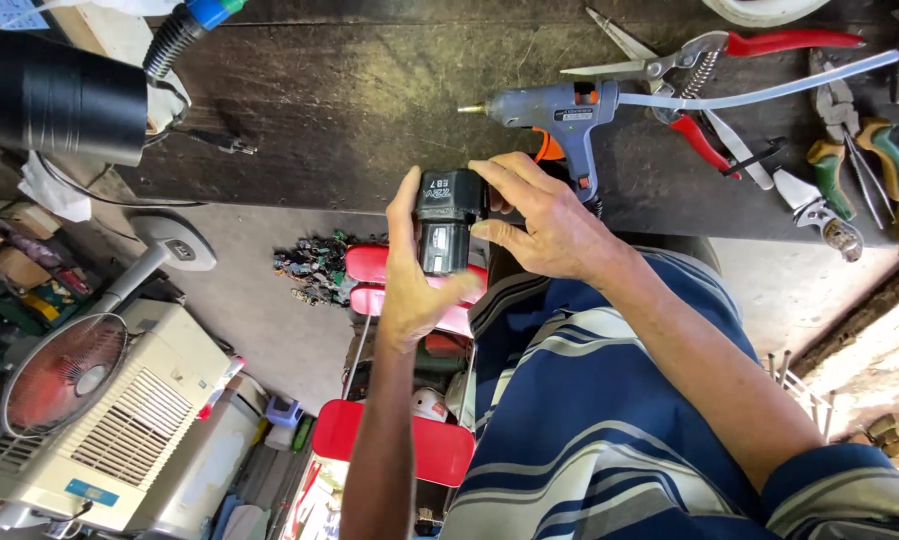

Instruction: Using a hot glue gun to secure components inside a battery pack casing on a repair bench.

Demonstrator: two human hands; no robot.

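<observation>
Battery pack [448, 222]: we judge it dense, rigid, smooth plastic.
Left hand [410, 285]: fingers clamped along its side.
Right hand [545, 222]: fingers pinching its top.

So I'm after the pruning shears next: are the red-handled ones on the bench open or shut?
Open. The pruning shears lie on the workbench with their red handles spread wide apart, spring showing between them, blades parted.

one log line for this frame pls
left hand: holds black battery pack | right hand: on pack top | bench: glue gun, shears
</observation>
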